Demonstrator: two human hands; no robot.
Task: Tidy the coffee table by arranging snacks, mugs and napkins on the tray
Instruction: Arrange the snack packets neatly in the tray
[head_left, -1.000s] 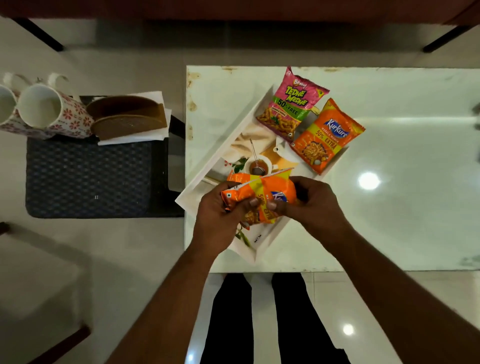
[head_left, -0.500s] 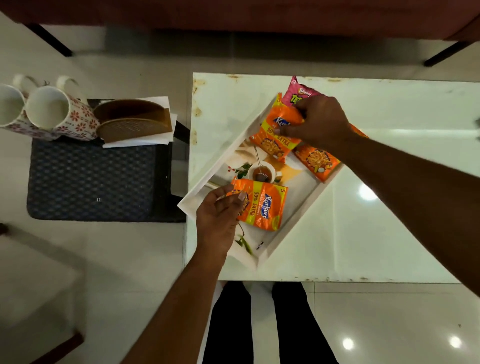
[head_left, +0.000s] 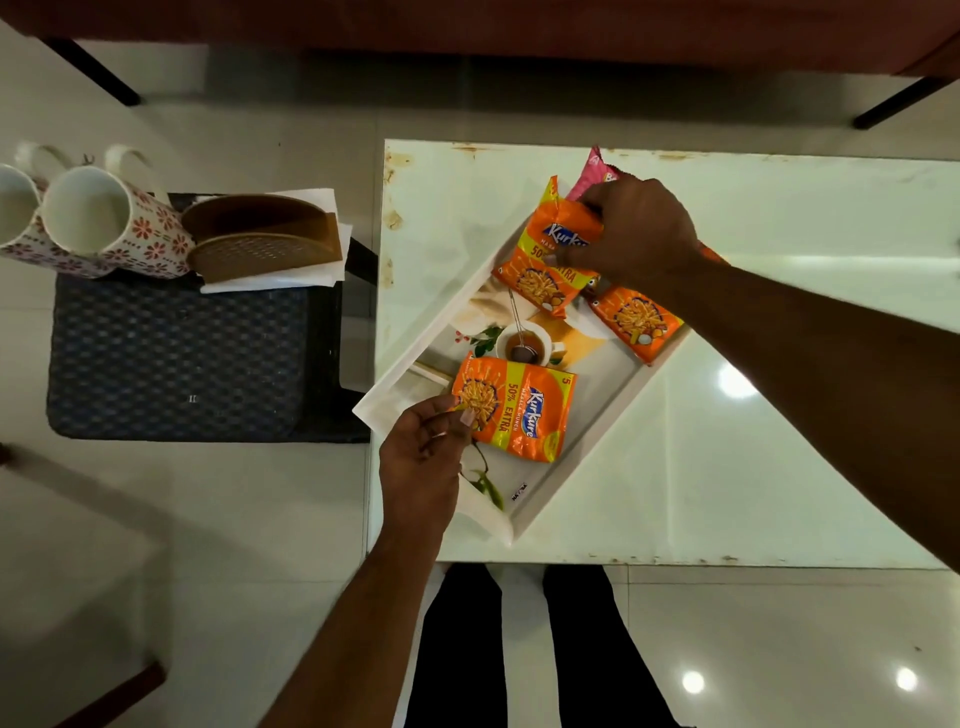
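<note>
Two hands (head_left: 422, 451) on Kurkure packets in the white tray (head_left: 582, 470), as half a second ago.
Left fingers pinch the near packet's (head_left: 517, 408) corner; right hand (head_left: 636, 228) grips the far packet (head_left: 550, 254), now tilted more upright. Both read "Kurkure", "50% EXTRA".

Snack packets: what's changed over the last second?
Both hands split the orange packets held together: the left hand laid one at the tray's near end, the right hand carried one to its far end. Mugs and napkin holder stayed put.
</note>
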